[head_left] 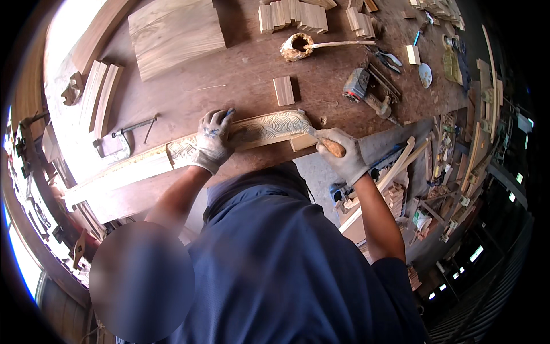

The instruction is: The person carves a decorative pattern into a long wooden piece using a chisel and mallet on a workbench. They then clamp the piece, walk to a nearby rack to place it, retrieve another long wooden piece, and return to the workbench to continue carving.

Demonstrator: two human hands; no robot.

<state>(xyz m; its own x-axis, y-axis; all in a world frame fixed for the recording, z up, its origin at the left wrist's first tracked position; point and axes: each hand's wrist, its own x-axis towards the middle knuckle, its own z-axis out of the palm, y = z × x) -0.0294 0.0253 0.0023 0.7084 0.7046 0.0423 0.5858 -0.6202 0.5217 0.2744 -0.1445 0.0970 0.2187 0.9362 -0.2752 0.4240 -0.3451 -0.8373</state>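
Observation:
A long wooden strip (266,127) with carved swirl patterns lies along the near edge of the workbench. My left hand (213,140), in a pale work glove, is closed over its middle. Something small and blue shows at those fingertips; I cannot tell what it is. In my gloved right hand (346,155) is a tool with a rounded wooden handle (333,148). Its flat metal blade reaches the strip's right end; the exact blade shape is unclear. Below that end, a small pale wood block (302,142) sits against the strip.
On the workbench (246,74) lie a wood block (283,91), a power tool (358,83), pliers (389,60) and a crusted pot (297,47) with a stick. A clamp (123,146) and curved pieces (100,97) are left. Stacked blocks (292,16) stand at the back.

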